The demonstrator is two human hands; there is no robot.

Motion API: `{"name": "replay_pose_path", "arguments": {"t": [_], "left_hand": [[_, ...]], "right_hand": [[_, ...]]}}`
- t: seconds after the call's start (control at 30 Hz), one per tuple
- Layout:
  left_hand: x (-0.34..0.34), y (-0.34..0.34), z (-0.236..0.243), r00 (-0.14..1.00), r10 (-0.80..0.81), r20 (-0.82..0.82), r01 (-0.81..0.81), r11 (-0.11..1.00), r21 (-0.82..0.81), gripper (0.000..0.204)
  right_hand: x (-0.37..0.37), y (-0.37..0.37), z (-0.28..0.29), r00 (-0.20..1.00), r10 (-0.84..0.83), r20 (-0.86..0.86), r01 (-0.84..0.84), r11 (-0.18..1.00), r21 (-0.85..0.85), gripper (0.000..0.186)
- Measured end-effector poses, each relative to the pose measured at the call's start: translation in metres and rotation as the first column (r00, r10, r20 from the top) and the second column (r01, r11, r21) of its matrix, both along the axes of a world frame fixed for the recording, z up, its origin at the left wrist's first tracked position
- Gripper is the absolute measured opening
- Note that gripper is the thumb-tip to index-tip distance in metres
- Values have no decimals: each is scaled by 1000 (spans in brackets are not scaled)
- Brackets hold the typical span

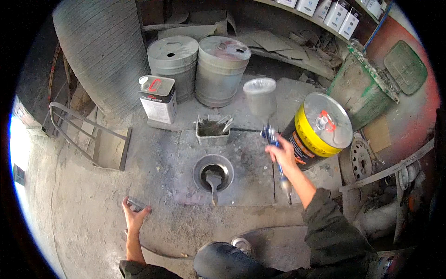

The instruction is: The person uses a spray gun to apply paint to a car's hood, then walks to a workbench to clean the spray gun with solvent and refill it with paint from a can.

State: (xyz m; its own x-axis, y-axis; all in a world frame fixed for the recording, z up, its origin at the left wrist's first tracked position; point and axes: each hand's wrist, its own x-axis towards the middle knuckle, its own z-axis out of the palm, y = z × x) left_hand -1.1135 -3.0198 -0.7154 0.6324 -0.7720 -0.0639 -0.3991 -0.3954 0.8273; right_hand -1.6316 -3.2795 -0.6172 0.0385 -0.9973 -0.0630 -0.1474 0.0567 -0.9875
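Observation:
My right hand (284, 156) grips a blue and silver spray gun (280, 173), its cloudy, see-through cup (260, 100) on top, slightly blurred. Low on the left, my left hand (134, 216) holds a small flat grey piece (137, 203) between thumb and fingers; its kind is unclear. Between the hands, a round metal bowl (197, 160) sits on the floor with a brush (213, 181) resting in it, handle toward me. Just beyond is a rectangular open tin (213, 138) with tools standing in it. Close by my right hand stands a large black and yellow drum (320, 128).
Two grey metal drums (173, 50) and a square solvent can (159, 104) stand at the back. A metal frame (88, 128) lies left. Green bin (364, 88), wheel rim (361, 159) and rack (395, 172) line the right. A hose (162, 255) crosses the floor near my knee.

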Motion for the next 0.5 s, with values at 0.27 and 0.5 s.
{"name": "replay_pose_path", "arguments": {"t": [0.27,0.5], "left_hand": [[-17,37,61,973,82,-214,-76,997,32,101],[-18,71,95,941,101,-324,-121,992,-44,100]], "right_hand": [[20,-195,69,977,-184,-106,177,982,-73,66],[-1,-293,91,749,-317,-581,249,948,-197,70]]}}
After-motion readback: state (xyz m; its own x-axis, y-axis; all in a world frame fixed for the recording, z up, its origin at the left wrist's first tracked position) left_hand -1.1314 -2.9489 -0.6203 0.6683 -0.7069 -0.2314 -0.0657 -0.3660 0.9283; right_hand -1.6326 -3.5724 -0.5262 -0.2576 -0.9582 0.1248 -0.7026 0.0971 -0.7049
